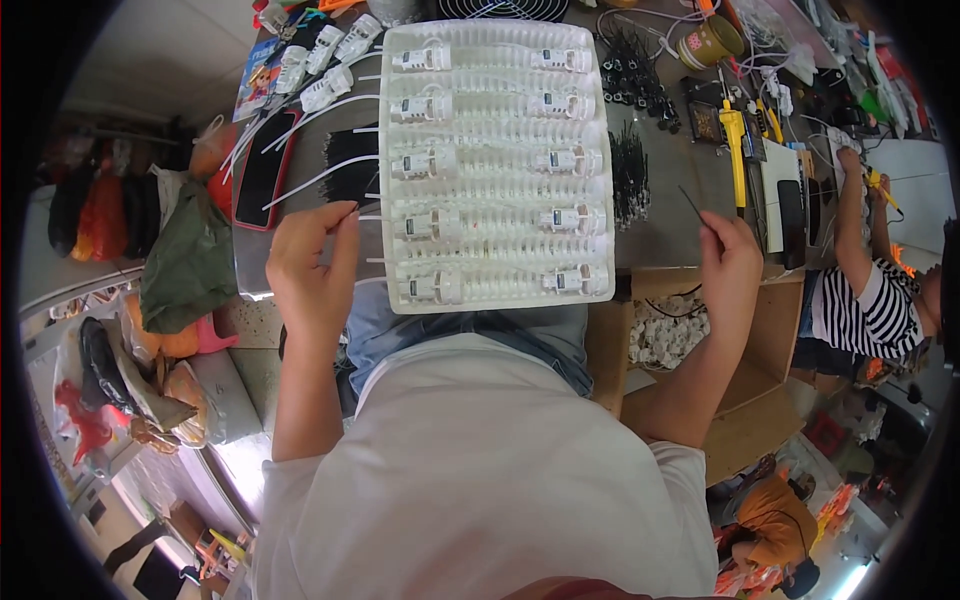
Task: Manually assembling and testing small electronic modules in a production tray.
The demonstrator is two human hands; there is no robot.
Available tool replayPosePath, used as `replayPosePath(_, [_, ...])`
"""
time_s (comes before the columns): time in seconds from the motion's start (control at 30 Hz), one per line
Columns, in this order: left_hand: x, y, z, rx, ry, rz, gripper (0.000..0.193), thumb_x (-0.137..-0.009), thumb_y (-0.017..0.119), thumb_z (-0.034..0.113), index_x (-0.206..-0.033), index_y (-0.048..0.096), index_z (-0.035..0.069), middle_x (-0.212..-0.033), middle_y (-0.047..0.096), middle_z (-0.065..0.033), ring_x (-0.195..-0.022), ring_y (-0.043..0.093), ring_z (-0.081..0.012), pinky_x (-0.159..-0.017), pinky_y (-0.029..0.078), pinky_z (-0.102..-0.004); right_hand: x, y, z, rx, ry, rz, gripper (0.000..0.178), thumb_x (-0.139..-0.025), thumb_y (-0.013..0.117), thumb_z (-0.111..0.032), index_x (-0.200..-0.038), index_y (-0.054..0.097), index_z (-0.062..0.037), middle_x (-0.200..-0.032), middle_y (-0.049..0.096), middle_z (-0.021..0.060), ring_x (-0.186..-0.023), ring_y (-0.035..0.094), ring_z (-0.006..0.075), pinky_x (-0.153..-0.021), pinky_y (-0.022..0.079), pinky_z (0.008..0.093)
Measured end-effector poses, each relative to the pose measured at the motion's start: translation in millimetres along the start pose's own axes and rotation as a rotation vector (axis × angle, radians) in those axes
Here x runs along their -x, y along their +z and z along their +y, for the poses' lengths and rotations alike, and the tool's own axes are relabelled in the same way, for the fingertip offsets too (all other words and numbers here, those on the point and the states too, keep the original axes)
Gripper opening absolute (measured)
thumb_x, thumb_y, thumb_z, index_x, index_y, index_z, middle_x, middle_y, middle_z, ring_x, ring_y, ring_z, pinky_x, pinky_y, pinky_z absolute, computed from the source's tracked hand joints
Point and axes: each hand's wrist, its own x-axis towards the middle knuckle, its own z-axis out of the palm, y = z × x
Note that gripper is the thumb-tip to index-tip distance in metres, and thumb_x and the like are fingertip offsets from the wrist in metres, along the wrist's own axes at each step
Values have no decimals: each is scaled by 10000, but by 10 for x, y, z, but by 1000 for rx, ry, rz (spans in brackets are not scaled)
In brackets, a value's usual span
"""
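Note:
In front of me a white ridged plastic tray (pixel 495 137) holds two columns of small white plastic housings (pixel 428 162), with white cables (pixel 325 177) sticking out past its left side. My left hand (pixel 312 258) is closed in a pinch beside the tray's lower left, close to a cable end. What its fingertips hold, if anything, is too small to make out. On the other side my right hand (pixel 730 255) pinches one thin black wire (pixel 689 201), which points up and left, apart from the tray.
Thin black wires (pixel 630 180) lie right of the tray, others (pixel 350 165) left of it. A red-edged phone (pixel 264 180) and loose white housings (pixel 326 88) sit at left. At right are a yellow tool (pixel 734 145) and a cardboard box (pixel 765 325). A striped-shirted co-worker (pixel 865 310) works farther right.

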Motion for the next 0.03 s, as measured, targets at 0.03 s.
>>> replayPosePath(0.03, [33,12,23,16,-17,-5,86,-874,732,44,-959,745,50,-872,713,-92,-819,666,-239,-768,520,-346,32,-11,-27,-154,61,5,224,-933,645,-14,-1145,716,-4,-961,682,155,-839,676,250,-765,511,412])
